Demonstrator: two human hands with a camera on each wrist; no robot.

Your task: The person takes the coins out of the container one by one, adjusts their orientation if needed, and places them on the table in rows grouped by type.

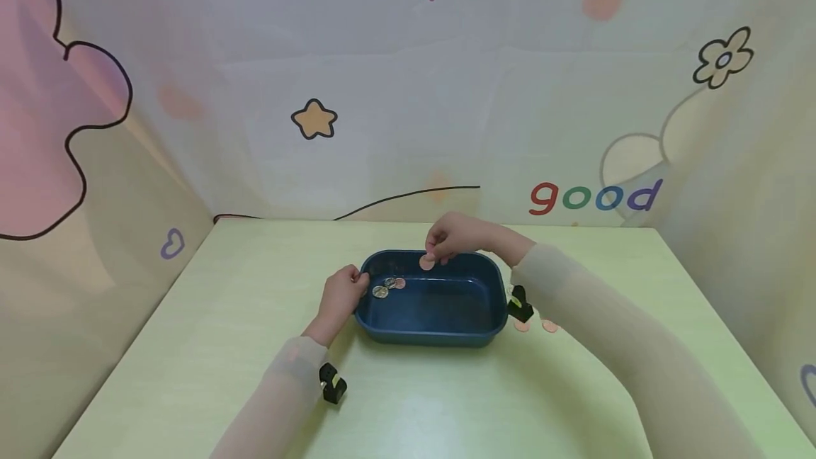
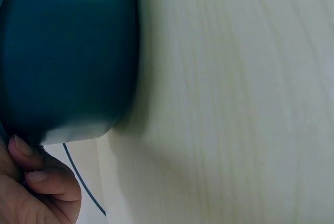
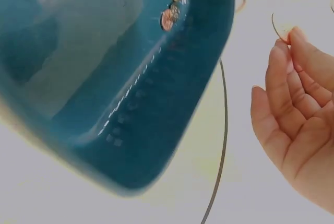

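Note:
A dark blue plastic tub (image 1: 430,339) with rounded corners stands on the table. At its left end my left hand (image 1: 343,297) pinches the rim between thumb and fingers; the left wrist view shows that hand (image 2: 44,185) at the corner of the tub (image 2: 70,51). Over the tub's back edge, my right hand (image 1: 460,236) holds a copper-coloured coin (image 1: 426,263) between thumb and fingertips. The right wrist view shows this coin (image 3: 282,28) nearly edge-on. Inside the tub, towards the left, lie a gold-coloured coin (image 1: 380,292) and a copper-coloured coin (image 1: 399,283), with another coin between them.
Right of the tub, two copper-coloured coins (image 1: 550,326) lie on the pale table (image 1: 408,402), partly behind the right sleeve and wrist camera (image 1: 520,304). A printed cloth (image 1: 395,91) hangs behind the table and along its sides.

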